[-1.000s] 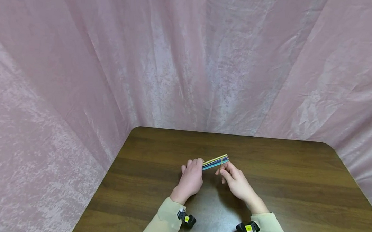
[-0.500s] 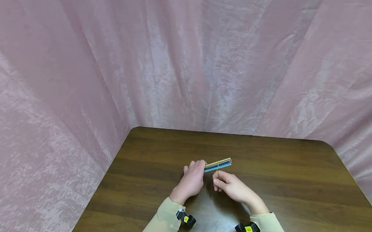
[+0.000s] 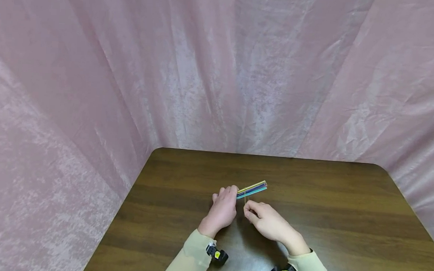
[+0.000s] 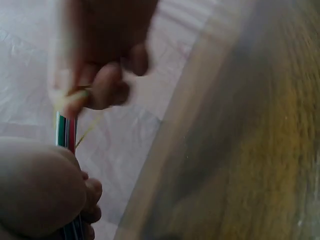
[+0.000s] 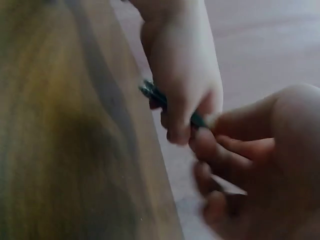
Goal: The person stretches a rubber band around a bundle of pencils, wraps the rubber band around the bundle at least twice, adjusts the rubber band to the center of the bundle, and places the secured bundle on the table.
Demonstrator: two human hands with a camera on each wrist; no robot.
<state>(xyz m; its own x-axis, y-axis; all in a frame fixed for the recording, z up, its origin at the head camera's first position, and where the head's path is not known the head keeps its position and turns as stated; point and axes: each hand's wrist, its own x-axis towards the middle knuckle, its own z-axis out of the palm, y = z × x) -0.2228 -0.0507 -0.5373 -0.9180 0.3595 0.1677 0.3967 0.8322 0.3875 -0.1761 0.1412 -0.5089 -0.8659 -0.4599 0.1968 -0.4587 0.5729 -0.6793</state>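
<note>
My left hand (image 3: 222, 210) grips a bundle of thin coloured sticks (image 3: 255, 189), pencil-like, with yellow, blue and light blue showing; their exact kind is unclear. The bundle tilts up to the right above the table. Around it runs a thin yellowish rubber band (image 3: 245, 196), close to the left hand's fingers. Just below, my right hand (image 3: 269, 222) pinches the band and pulls it away from the sticks. In the left wrist view, green and red sticks (image 4: 66, 131) show between the hands, and a loose yellow strand of band slants beside them. The right wrist view is blurred at the fingertips.
Both hands are over a brown wooden table (image 3: 330, 201) with rounded far corners. Pink curtains (image 3: 212, 70) hang behind and beside it. Black wrist cameras (image 3: 217, 254) sit on both light sleeves.
My right hand has moved left and slightly down, drawing the rubber band along the bundle from near its far end toward my left hand. The left hand keeps its grip, shifting only slightly.
</note>
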